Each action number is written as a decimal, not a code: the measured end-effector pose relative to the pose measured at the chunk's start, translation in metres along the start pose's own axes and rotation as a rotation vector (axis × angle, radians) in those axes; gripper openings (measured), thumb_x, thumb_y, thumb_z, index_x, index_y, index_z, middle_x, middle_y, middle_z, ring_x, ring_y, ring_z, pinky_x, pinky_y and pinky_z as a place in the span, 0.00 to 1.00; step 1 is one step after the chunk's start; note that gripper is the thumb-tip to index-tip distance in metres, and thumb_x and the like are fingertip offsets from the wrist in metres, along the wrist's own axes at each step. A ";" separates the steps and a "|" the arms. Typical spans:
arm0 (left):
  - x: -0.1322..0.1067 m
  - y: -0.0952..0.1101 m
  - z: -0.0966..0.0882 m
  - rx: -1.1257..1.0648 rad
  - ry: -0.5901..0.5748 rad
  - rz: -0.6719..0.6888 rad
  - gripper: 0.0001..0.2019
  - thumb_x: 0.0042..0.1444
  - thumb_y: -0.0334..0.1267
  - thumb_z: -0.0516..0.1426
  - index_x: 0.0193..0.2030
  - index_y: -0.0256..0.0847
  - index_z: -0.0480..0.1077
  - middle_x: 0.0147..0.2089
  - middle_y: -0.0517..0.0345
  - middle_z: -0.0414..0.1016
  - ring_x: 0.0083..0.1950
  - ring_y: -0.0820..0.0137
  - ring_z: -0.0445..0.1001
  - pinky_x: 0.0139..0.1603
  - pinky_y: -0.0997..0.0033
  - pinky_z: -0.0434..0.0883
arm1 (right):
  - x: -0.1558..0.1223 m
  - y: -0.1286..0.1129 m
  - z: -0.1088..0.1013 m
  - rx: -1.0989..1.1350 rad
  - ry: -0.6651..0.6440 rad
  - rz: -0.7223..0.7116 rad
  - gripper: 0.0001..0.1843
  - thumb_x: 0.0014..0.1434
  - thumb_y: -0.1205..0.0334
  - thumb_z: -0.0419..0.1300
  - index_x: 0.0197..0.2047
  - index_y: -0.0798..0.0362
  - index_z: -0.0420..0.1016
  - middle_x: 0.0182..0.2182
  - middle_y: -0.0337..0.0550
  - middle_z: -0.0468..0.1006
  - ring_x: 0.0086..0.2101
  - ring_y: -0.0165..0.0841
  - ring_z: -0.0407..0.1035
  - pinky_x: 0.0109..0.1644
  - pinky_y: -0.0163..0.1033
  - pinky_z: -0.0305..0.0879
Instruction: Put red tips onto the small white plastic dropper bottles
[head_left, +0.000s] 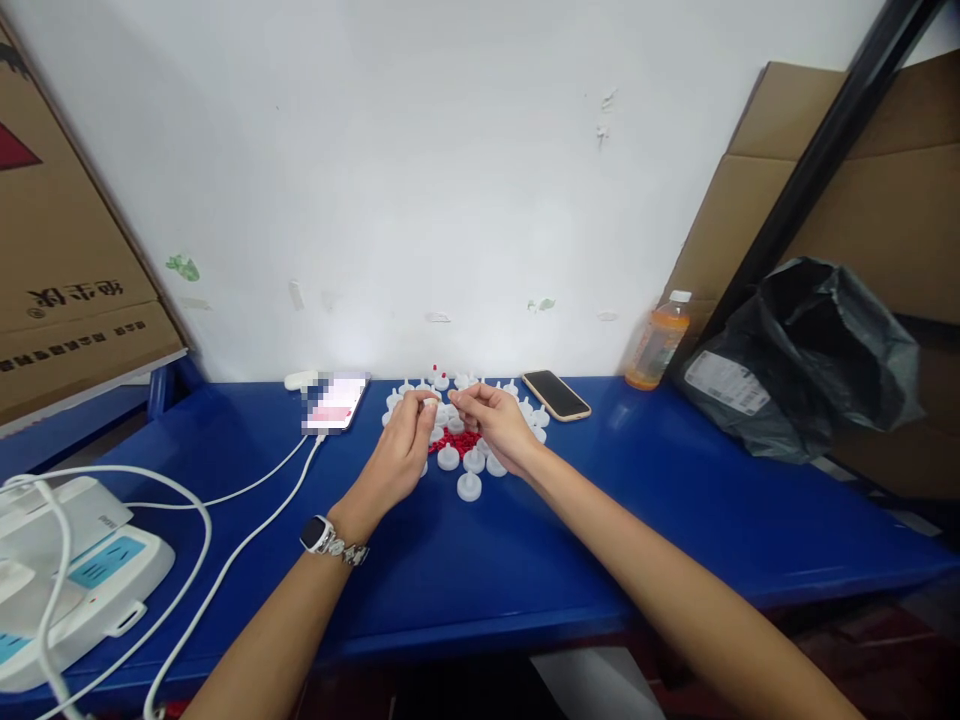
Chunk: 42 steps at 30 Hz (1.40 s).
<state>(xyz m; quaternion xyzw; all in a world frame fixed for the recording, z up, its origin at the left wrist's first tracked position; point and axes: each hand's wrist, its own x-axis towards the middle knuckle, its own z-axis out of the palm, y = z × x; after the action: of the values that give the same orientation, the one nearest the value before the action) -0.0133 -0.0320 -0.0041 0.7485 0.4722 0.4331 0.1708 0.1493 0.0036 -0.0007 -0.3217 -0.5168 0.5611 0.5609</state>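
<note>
1. Grip: both the left hand and right hand have fingertips drawn narrow; what, if anything, they hold is too small to tell.
2. White caps crowd the desk around and beneath them; a low wrist could knock some over.
3. Red pieces, heaped among the caps, might scatter if brushed.
4. Counts: one desk, one bottle, two phones, roughly two dozen caps, overlapping; red pieces uncountable.
</note>
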 end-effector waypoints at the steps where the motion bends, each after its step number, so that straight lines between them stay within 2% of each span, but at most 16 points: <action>1: 0.000 0.000 0.000 -0.006 -0.001 -0.006 0.17 0.71 0.50 0.41 0.52 0.43 0.62 0.45 0.53 0.73 0.43 0.66 0.73 0.48 0.62 0.68 | -0.001 0.001 0.002 0.028 0.006 -0.001 0.20 0.43 0.48 0.73 0.26 0.52 0.72 0.18 0.31 0.66 0.20 0.24 0.56 0.25 0.34 0.52; 5: -0.001 0.001 0.002 -0.038 0.014 -0.012 0.16 0.71 0.50 0.41 0.51 0.43 0.61 0.40 0.56 0.72 0.37 0.67 0.72 0.44 0.64 0.68 | -0.004 0.002 0.006 -0.002 0.029 -0.050 0.21 0.43 0.46 0.73 0.28 0.52 0.72 0.20 0.34 0.71 0.21 0.25 0.59 0.25 0.34 0.56; 9: -0.002 0.004 0.006 -0.055 0.049 0.004 0.16 0.71 0.50 0.40 0.51 0.43 0.61 0.41 0.56 0.72 0.38 0.68 0.72 0.44 0.64 0.68 | -0.008 0.001 0.011 -0.039 0.014 -0.084 0.23 0.46 0.41 0.70 0.30 0.51 0.69 0.21 0.36 0.74 0.22 0.27 0.65 0.25 0.34 0.60; 17: -0.004 0.012 0.013 -0.105 0.069 0.001 0.16 0.71 0.49 0.40 0.51 0.43 0.61 0.42 0.56 0.71 0.41 0.68 0.71 0.46 0.66 0.67 | -0.008 0.000 0.013 0.005 0.070 -0.149 0.23 0.44 0.45 0.72 0.24 0.52 0.68 0.15 0.31 0.67 0.17 0.24 0.56 0.22 0.33 0.51; 23: -0.005 0.018 0.012 -0.154 0.104 -0.037 0.15 0.71 0.49 0.40 0.49 0.42 0.60 0.42 0.56 0.71 0.40 0.68 0.71 0.44 0.66 0.67 | -0.010 0.000 0.014 0.033 0.086 -0.165 0.21 0.46 0.47 0.72 0.25 0.53 0.70 0.16 0.32 0.68 0.18 0.23 0.56 0.22 0.33 0.51; 29: -0.005 0.018 0.012 -0.193 0.135 -0.081 0.17 0.71 0.52 0.40 0.50 0.43 0.60 0.41 0.56 0.70 0.39 0.68 0.70 0.43 0.65 0.66 | -0.008 -0.003 0.011 0.074 0.022 -0.140 0.19 0.49 0.48 0.71 0.30 0.54 0.73 0.19 0.33 0.71 0.19 0.23 0.59 0.24 0.32 0.54; 37: -0.005 0.009 0.018 -0.335 0.159 -0.128 0.20 0.70 0.55 0.38 0.50 0.45 0.61 0.48 0.52 0.70 0.48 0.66 0.72 0.48 0.64 0.71 | -0.013 0.000 0.015 0.102 -0.064 -0.121 0.19 0.50 0.50 0.71 0.31 0.52 0.69 0.20 0.32 0.71 0.20 0.24 0.60 0.26 0.33 0.57; 42: -0.003 0.009 0.027 -0.455 0.180 -0.177 0.18 0.69 0.56 0.40 0.47 0.45 0.59 0.48 0.54 0.69 0.52 0.66 0.73 0.54 0.62 0.72 | -0.018 0.001 0.025 0.119 -0.013 -0.140 0.21 0.48 0.50 0.72 0.29 0.52 0.65 0.20 0.32 0.71 0.21 0.25 0.62 0.27 0.33 0.57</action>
<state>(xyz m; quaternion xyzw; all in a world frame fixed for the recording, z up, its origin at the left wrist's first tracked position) 0.0131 -0.0350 -0.0144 0.6050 0.4397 0.5764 0.3293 0.1282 -0.0189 0.0006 -0.2471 -0.5072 0.5523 0.6137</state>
